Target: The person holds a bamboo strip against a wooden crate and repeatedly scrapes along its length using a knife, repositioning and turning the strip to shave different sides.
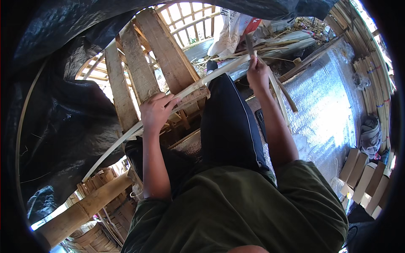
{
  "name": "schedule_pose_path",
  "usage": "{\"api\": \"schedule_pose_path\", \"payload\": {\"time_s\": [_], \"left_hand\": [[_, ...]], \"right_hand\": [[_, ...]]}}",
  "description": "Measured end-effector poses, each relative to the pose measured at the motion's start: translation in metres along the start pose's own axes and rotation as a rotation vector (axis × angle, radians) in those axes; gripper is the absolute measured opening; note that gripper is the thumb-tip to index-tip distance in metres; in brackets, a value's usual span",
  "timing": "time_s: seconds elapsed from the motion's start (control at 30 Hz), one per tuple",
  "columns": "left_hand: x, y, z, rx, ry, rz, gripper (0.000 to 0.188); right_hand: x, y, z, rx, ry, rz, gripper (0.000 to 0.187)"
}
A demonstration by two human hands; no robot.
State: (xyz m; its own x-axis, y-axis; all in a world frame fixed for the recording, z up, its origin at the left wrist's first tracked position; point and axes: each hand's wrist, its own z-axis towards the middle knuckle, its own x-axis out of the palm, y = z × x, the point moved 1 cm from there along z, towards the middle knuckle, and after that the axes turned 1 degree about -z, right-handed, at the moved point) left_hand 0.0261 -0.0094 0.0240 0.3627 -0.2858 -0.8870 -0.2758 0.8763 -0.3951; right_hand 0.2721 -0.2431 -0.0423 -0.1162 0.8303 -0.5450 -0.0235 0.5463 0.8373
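A long, pale bamboo strip (219, 73) runs slantwise across my lap from lower left to upper right, its left part bowing downward. My left hand (157, 111) is closed round it, above the end of a wooden plank. My right hand (258, 75) grips a knife (249, 44) whose blade points up and away, against the strip's far right end. The handle is hidden in my fingers. Beside my right forearm, thin split lengths (279, 95) hang down from the blade; whether they are still joined to the strip, I cannot tell.
Wooden planks (141, 59) form a slatted bench ahead on the left. Dark plastic sheeting (63, 122) hangs at left, above a thick bamboo pole (86, 211). Shiny foil matting (320, 97) covers the right side. Bundled bamboo sticks (373, 88) line the right edge; a white sack (230, 33) lies ahead.
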Motion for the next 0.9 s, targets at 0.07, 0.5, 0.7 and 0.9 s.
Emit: {"api": "schedule_pose_path", "payload": {"time_s": [0.07, 0.5, 0.7, 0.9], "left_hand": [[-0.001, -0.002, -0.001, -0.041, 0.048, 0.052, 0.027], [-0.004, 0.001, -0.004, -0.068, 0.092, 0.048, 0.038], [-0.005, 0.001, -0.007, -0.084, 0.083, 0.059, 0.038], [-0.004, 0.001, -0.005, -0.026, 0.071, 0.097, 0.036]], "right_hand": [[0.019, 0.001, -0.025, -0.338, -0.029, -0.082, 0.048], [0.009, 0.016, -0.016, -0.023, 0.024, -0.066, 0.044], [0.014, 0.027, -0.028, -0.078, 0.129, -0.076, 0.046], [0.031, 0.024, -0.048, -0.277, 0.181, -0.1, 0.051]]}}
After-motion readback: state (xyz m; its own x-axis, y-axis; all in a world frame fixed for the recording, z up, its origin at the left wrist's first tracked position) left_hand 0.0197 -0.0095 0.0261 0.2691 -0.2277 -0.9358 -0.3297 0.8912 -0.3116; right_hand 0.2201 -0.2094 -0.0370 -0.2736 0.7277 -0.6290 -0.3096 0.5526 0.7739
